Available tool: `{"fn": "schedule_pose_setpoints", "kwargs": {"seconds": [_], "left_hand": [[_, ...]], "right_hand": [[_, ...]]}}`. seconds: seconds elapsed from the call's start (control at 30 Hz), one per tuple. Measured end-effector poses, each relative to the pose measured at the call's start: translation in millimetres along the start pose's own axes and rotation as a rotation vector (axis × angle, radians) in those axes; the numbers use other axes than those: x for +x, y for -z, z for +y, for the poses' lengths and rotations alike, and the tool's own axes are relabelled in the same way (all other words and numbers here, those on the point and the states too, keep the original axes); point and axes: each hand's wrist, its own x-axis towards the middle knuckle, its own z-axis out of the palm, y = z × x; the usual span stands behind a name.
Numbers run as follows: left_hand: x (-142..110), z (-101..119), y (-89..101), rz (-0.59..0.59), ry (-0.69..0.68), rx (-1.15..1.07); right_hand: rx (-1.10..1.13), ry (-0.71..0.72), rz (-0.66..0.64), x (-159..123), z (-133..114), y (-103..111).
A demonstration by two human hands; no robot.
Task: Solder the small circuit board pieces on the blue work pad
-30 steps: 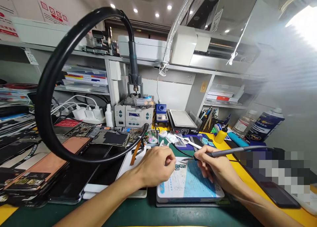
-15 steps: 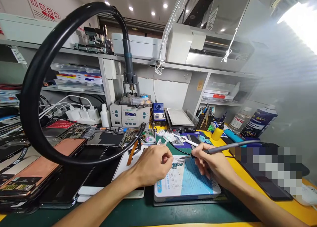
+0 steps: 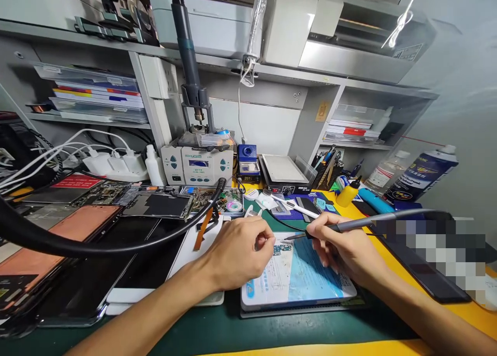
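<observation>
From here, the person's right hand [image 3: 336, 242] grips a soldering iron [image 3: 361, 222], its tip at the far edge of a small circuit board [image 3: 282, 249]; I can't tell whether they touch. The board lies on the far-left part of a white-and-blue box [image 3: 306, 278]. The left hand [image 3: 240, 255] curls just left, fingers pinched, contents hidden. It looks like fine soldering; the next move seemingly calls for steady, precise tip placement.
</observation>
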Motion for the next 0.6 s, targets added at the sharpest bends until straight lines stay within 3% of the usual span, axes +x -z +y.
{"fn": "schedule_pose_setpoints", "kwargs": {"seconds": [0.6], "left_hand": [[-1.0,-3.9,-2.8,0.014,-0.004,-0.017]], "right_hand": [[-0.011,0.012,0.001,1.9,5.8,3.4]]}}
